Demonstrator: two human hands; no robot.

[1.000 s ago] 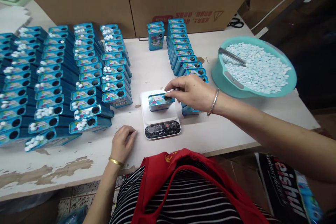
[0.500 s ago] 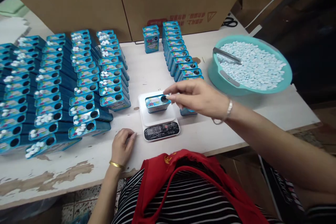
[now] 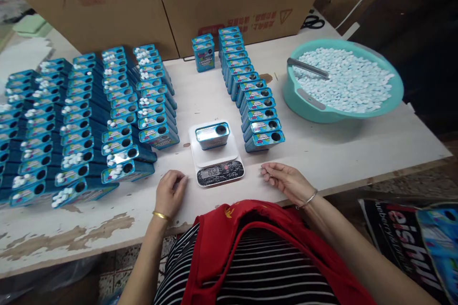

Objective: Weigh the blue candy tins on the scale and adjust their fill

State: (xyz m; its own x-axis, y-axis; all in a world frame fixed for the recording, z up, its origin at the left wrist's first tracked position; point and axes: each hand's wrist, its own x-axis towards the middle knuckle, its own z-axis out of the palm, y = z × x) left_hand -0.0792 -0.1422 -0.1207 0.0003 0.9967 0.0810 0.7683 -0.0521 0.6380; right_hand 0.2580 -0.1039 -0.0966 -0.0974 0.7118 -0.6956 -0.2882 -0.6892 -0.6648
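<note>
A blue tin [image 3: 212,136] with a round hole in its top stands upright on the white kitchen scale [image 3: 234,148]. The lit display [image 3: 210,173] seems to read 1552. My left hand [image 3: 171,193] rests loosely curled on the table, left of the scale, with nothing visible in it. To the right of the scale lies my right hand [image 3: 286,182], thumb and fingertips drawn together. Whether small mints are between them is hidden. Just beyond that hand, a row of blue tins [image 3: 264,138] runs away from me, their holes dark.
Several rows of blue tins [image 3: 129,171] fill the left, many with white mints on top. A turquoise basin [image 3: 311,107] of pale mints, with a metal scoop [image 3: 307,67] in it, stands at right. A cardboard box [image 3: 118,14] closes off the back; scissors [image 3: 313,22] lie beside it.
My right hand has moved from the hole of the tin on the scale down to the table at the right. The display digits have changed from about 1536. My left hand stays put.
</note>
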